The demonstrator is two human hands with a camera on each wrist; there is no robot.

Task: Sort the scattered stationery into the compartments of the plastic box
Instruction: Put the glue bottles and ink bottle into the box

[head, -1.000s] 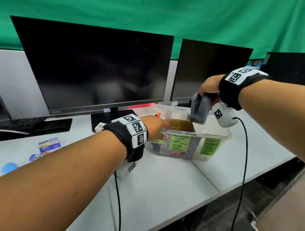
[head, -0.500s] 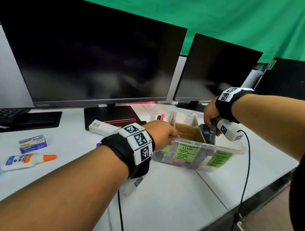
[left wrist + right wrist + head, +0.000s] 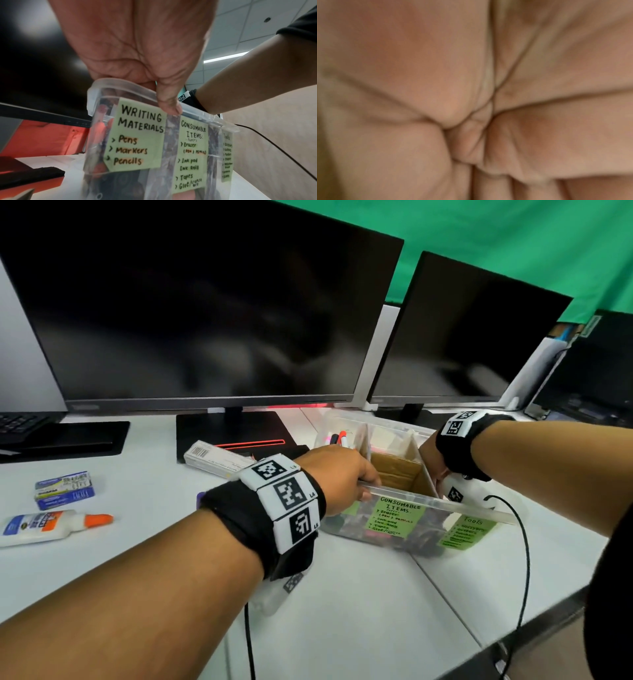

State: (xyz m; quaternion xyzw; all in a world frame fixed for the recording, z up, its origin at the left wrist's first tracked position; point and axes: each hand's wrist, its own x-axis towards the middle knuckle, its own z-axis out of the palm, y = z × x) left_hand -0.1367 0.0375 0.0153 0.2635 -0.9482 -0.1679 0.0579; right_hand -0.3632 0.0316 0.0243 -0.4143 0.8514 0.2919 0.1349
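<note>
The clear plastic box stands on the white desk, with green labels for writing materials, consumable items and tools. My left hand grips its near rim at the left end, thumb outside over the rim. My right hand reaches down into the right-hand compartment, and its fingers are hidden by the wall and divider. The right wrist view shows only blurred skin. Markers stand in the left compartment. A glue bottle, a blue staples box and a white barcoded box lie on the desk.
Two dark monitors stand close behind the box, one base to its left. A keyboard sits at the far left. A black cable hangs from my right wrist over the desk's front-right edge.
My right hand, which held a grey tool above the box, has gone down into the right compartment, and the tool is out of sight. My left hand kept its grip on the rim.
</note>
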